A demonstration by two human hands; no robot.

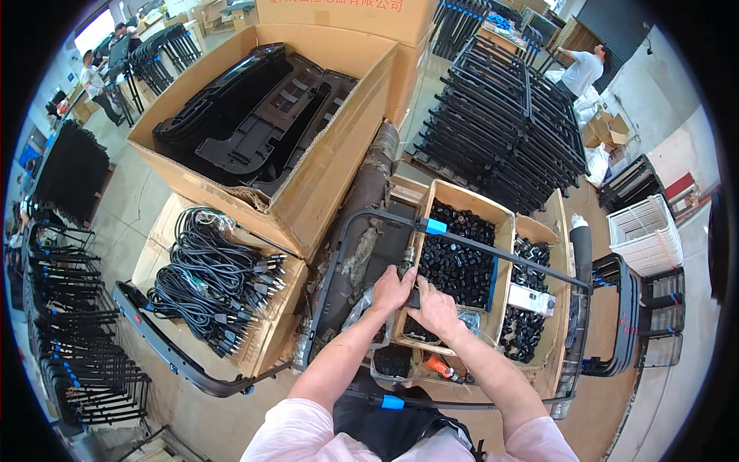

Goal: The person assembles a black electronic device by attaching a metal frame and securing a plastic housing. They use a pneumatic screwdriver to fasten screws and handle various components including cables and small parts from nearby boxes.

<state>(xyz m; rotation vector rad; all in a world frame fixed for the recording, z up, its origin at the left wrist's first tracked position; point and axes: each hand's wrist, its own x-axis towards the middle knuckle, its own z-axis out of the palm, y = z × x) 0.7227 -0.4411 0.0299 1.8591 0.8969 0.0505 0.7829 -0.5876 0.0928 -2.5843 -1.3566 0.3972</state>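
My left hand (392, 289) is closed, its fingers curled near a dark cylinder-like piece (409, 256) that sticks up past them. Beside it my right hand (436, 309) is closed around a small black piece (413, 297); its kind is mostly hidden by the fingers. Both hands are close together inside the outline of a black tubular frame (508, 256) with blue tape (436, 226), which lies across the boxes. Just right of the hands a cardboard box (504, 231) holds many small black plastic parts (456, 266). An orange-and-black tool (442, 367) lies below my right hand.
Coiled black power cables (208, 269) lie on a carton at left. Behind it, a large cardboard box (331, 165) holds black molded panels (269, 115). Stacked black frames (500, 123) stand at the back right, near a white basket (645, 235). A person (583, 71) is farther off.
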